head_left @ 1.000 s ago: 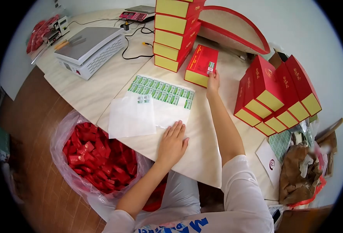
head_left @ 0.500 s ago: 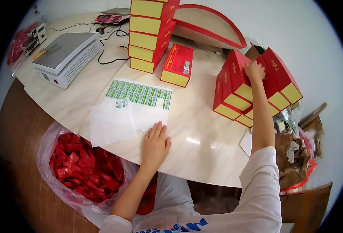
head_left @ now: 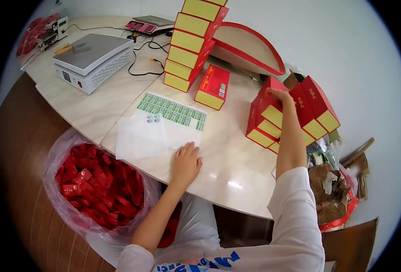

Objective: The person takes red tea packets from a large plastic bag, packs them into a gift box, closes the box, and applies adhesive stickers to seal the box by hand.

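My left hand [head_left: 186,165] lies flat with its fingers stretched out, at the lower edge of the white label sheet [head_left: 184,136]. Rows of green labels [head_left: 168,108] fill the sheet's upper part, and a translucent white backing sheet [head_left: 139,140] overlaps its left side. At the right, my right hand [head_left: 280,95] grips a red box [head_left: 271,111] with a yellow end, on top of a group of similar boxes. My forearm hides part of that group. A single red box [head_left: 212,86] with small labels lies beside a tall stack of red boxes [head_left: 187,41].
Left on the table stands a grey-topped white device [head_left: 91,63], with a smaller scale [head_left: 148,25] and black cables behind. A red-rimmed tray [head_left: 250,45] leans near the wall. Below the table edge, a plastic bag [head_left: 53,181] holds red packets. Crumpled brown paper [head_left: 320,186] lies at right.
My right hand has shifted left and now wraps over the box's top. The view has turned slightly, and my left hand stays on the label sheet's edge.
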Motion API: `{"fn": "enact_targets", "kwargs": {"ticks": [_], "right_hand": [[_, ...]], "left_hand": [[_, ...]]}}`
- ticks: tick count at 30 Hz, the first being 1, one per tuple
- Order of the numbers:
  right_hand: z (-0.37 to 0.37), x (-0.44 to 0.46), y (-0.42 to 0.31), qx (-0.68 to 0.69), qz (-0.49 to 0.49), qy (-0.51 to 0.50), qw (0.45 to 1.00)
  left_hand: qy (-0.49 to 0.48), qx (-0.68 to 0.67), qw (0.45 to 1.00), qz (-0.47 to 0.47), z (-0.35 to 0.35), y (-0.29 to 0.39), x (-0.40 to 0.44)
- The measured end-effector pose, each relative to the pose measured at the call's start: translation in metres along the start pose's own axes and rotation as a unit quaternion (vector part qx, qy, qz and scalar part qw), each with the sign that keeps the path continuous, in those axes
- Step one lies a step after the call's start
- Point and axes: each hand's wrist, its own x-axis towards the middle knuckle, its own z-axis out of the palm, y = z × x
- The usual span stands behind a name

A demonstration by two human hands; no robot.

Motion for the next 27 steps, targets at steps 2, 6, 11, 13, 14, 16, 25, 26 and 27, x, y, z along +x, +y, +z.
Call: {"fn": "enact_targets", "kwargs": {"ticks": [2, 6, 11, 13, 14, 16, 25, 26, 27], "right_hand": [[0.011, 0.008, 0.003, 0.004, -0.041, -0.003, 0.999], [0.007, -0.046, 0.007, -0.013, -0.155, -0.019, 0.988], [0.010, -0.179, 0.049, -0.014, -0.294, 0.076, 0.953], [0.029, -0.216, 0.078, -0.003, -0.352, 0.100, 0.931], [0.041, -0.227, 0.094, 0.010, -0.373, 0.106, 0.922], [0.062, -0.256, 0.124, 0.018, -0.379, 0.070, 0.923], [0.075, -0.340, 0.189, 0.237, -0.303, -0.071, 0.920], [0.075, -0.340, 0.194, 0.247, -0.353, -0.032, 0.902], [0.077, -0.335, 0.196, 0.276, -0.367, 0.010, 0.888]], "left_hand": [[0.005, -0.008, 1.000, -0.008, -0.004, 0.005, 0.002], [0.025, -0.076, 0.997, -0.015, -0.014, 0.009, 0.003], [0.054, -0.192, 0.979, -0.033, -0.021, 0.005, -0.010], [0.055, -0.197, 0.978, -0.045, -0.024, 0.000, -0.017], [0.051, -0.198, 0.978, -0.048, -0.025, 0.000, -0.020], [0.049, -0.142, 0.989, 0.014, -0.027, 0.003, -0.023], [-0.001, -0.453, 0.885, -0.105, -0.054, 0.020, -0.070], [0.065, -0.485, 0.861, -0.136, -0.054, 0.019, -0.074], [0.112, -0.481, 0.858, -0.142, -0.056, 0.015, -0.073]]}}
